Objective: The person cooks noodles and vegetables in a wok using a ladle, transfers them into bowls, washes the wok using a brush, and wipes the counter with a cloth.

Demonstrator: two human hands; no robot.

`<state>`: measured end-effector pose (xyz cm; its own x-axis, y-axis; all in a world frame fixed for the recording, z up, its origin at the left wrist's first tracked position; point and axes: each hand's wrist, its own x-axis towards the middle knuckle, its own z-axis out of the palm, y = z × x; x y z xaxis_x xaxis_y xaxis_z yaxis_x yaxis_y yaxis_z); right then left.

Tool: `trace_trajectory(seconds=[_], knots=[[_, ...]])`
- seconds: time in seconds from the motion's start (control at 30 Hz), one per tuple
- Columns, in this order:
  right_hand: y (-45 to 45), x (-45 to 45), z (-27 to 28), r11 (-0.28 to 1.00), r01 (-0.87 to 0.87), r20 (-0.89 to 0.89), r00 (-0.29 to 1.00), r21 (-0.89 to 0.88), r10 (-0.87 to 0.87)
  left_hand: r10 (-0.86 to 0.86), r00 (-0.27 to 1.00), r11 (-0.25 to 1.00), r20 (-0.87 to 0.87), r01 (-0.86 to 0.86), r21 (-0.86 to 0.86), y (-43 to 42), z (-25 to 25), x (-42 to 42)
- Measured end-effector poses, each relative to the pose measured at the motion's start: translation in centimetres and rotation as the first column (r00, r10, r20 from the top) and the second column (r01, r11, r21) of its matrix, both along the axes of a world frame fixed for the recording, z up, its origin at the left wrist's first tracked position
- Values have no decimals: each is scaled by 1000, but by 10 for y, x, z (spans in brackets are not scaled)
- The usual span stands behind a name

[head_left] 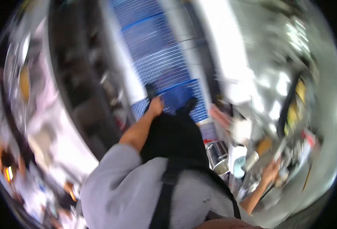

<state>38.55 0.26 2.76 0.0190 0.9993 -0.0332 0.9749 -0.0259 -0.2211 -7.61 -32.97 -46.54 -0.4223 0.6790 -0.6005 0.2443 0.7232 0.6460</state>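
My left hand (157,106) hangs low in front of the black apron (172,137), above the blue floor mat (168,72) and close to one dark shoe (150,90). Its fingers look bent but are smeared, and no object shows in it. Out to the right, my right hand (270,172) is over the cluttered metal counter, its fingers closed. A pale, narrow piece (279,149) rises just past the fingers; blur hides what it is. Near this hand are a metal pot (218,156), a light-blue container (239,166) and several small items too blurred to name.
A shiny metal counter (264,72) runs along the right, with a dark-edged tray of yellow pieces (293,103). Dark open shelving (80,68) stands on the left beside a pale worktop (71,128). Other people's arms (8,160) appear blurred at the far left.
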Motion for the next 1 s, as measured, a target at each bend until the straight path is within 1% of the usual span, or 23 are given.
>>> trace_trajectory(seconds=[0.03,0.07,0.1,0.13,0.17,0.2,0.23,0.27,0.33,0.4,0.43,0.53,0.6,0.63,0.67,0.73,0.8,0.83,0.9,0.93,1.0], knots=[[-10,-3,10,1000,0,-17,1000,-18,0,-93,996,994,-11,93,60,25,51,36],[-20,0,26,995,-93,-1,996,33,93,-391,903,918,176,396,7,54,96,54],[-30,3,43,979,-185,22,983,84,184,-584,778,807,231,586,66,78,130,80],[-28,8,52,992,-112,-1,994,50,112,-636,765,763,96,606,227,88,159,102],[-26,15,61,999,-39,-20,999,15,39,-695,701,693,159,595,408,101,169,125],[-10,29,55,1000,-15,-37,999,-5,15,-720,674,645,163,564,516,121,209,140],[13,39,37,999,-7,-164,986,41,14,-742,618,657,261,591,468,148,266,147],[36,42,21,997,-8,-286,958,82,31,-808,540,579,234,658,481,171,297,154],[59,0,27,997,18,-278,961,80,5,-904,381,425,192,762,489,210,344,166],[51,-16,49,1000,-17,-291,957,-9,13,-934,351,335,62,807,487,245,385,172],[41,-6,54,999,-53,-286,957,-6,49,-927,373,335,23,802,495,263,403,174],[-6,32,85,993,-120,-325,938,12,118,-761,641,445,-103,631,636,307,475,173],[-10,61,78,998,-60,-349,936,-26,47,-651,752,466,-104,504,727,330,491,175],[-16,66,76,998,-30,-357,934,-50,10,-590,772,363,-237,516,776,345,503,177],[-9,51,91,995,11,-296,954,-103,-41,-510,783,250,-356,532,809,361,513,181],[7,19,71,995,99,-394,914,-20,-99,-402,742,143,-537,630,764,389,512,192],[22,-13,35,991,38,-351,936,125,9,-416,657,148,-629,731,666,419,490,202],[15,-16,44,997,19,-370,929,78,11,-418,613,151,-670,775,614,433,480,207],[-3,-24,68,999,-30,-411,911,-27,16,-541,578,180,-611,790,587,449,466,209],[-14,-17,85,997,-28,-419,908,-72,-4,-600,556,195,-576,799,568,451,464,208],[-44,4,119,984,-22,-438,897,-175,-58,-522,585,204,-621,792,575,435,464,213]])
